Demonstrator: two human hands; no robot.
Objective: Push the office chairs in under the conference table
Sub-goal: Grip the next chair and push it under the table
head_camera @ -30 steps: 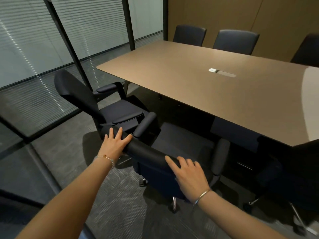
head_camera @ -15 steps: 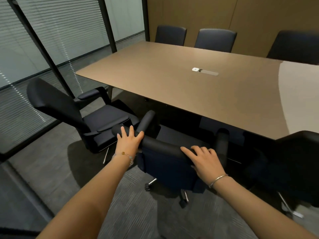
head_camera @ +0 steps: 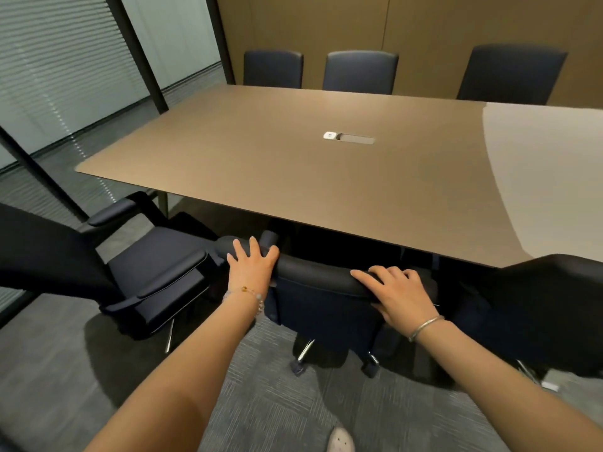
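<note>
Pressing both palms on the middle office chair's backrest (head_camera: 319, 275), our left hand (head_camera: 251, 267) and right hand (head_camera: 399, 293) grasp its top edge; its seat sits under the conference table (head_camera: 293, 164).

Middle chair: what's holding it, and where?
Both hands rest on the middle chair's backrest top edge: left hand at its left end, right hand toward the right.

Both forearms are bare, no sleeves showing. The left hand (head_camera: 253, 268) has a thin beaded bracelet (head_camera: 253, 293) with an amber bead at the wrist; the right hand (head_camera: 399, 293) wears a plain silver metal bangle (head_camera: 424, 327). A light-coloured shoe toe (head_camera: 340, 440) pokes in at the bottom.
</note>
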